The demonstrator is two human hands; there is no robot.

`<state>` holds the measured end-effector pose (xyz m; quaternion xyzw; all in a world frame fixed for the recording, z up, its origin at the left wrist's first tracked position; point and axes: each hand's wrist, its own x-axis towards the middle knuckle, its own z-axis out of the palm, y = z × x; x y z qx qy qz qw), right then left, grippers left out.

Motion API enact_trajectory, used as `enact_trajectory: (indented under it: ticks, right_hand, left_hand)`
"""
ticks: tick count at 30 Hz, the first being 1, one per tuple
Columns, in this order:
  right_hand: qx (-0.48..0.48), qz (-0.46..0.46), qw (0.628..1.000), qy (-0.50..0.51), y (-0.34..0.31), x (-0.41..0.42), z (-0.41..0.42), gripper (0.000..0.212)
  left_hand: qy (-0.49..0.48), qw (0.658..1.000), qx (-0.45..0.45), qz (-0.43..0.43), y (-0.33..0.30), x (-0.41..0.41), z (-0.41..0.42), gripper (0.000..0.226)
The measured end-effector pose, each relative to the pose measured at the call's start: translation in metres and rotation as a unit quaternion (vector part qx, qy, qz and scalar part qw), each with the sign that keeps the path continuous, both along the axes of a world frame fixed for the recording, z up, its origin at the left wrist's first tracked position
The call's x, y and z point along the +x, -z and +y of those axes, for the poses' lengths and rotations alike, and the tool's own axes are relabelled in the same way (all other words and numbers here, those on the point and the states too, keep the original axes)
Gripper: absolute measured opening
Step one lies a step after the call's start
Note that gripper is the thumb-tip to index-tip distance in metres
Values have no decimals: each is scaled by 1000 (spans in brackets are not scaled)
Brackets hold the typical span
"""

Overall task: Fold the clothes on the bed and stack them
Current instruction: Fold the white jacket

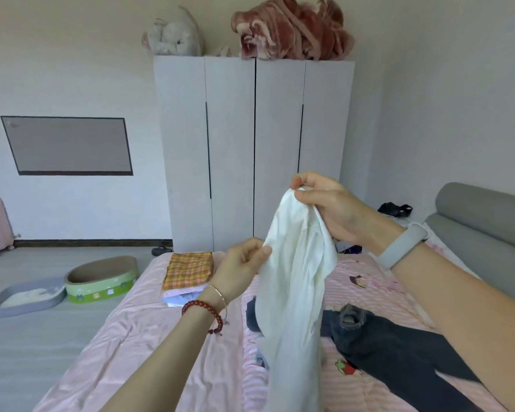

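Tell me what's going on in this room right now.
A person is sorting laundry on a bed with a pink sheet. Both hands hold a white garment up in the air: the right hand pinches its top edge, the left hand pinches it lower down. It is not yet folded. A stack of folded clothes, orange plaid on top, sits at the far end of the bed. Dark jeans lie unfolded nearby.

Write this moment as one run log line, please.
both hands hold white garment up | folded stack on bed | dark jeans unfolded
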<state>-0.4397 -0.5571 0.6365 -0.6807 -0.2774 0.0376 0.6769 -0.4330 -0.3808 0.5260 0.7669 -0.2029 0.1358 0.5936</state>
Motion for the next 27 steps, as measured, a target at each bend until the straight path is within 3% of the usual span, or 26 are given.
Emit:
enact_trajectory:
  ticks: [2, 5, 7, 9, 11, 13, 15, 17, 22, 27]
  right_hand:
    - [-78, -81, 991, 75, -1, -3, -18, 23]
    - [-298, -227, 918, 130, 7, -4, -34, 19]
    - [-360, -220, 900, 110, 16, -4, -37, 14]
    - [-397, -202, 889, 108, 25, -3, -35, 24]
    - [-426, -204, 875, 107, 31, -3, -32, 38]
    - [-460, -235, 851, 96, 36, -4, -27, 37]
    - [-470, -277, 832, 97, 42, -5, -22, 19]
    - [-475, -324, 810, 111, 48, -6, -16, 2]
    - [-485, -377, 780, 114, 68, -6, -1, 13]
    - [-447, -405, 786, 138, 60, -10, 46, 7]
  left_hand:
    - [-28, 999, -22, -14, -13, 1, 6, 27]
    - [-96, 990, 28, -98, -41, -3, 15, 30]
    - [-110, 983, 51, -141, -59, -9, 18, 23]
    - [-99, 981, 56, -157, -71, -16, 22, 17]
    - [-91, 973, 104, -184, -77, -26, 31, 15]
    - [-105, 950, 210, -204, -78, -37, 43, 11]
    - [-172, 880, 384, -220, -72, -48, 53, 40]
    - [-221, 815, 471, -256, -60, -57, 59, 41]
    - [-356, 803, 422, -224, -35, -71, 86, 6]
    - [-467, 773, 380, -201, -42, -85, 109, 11]
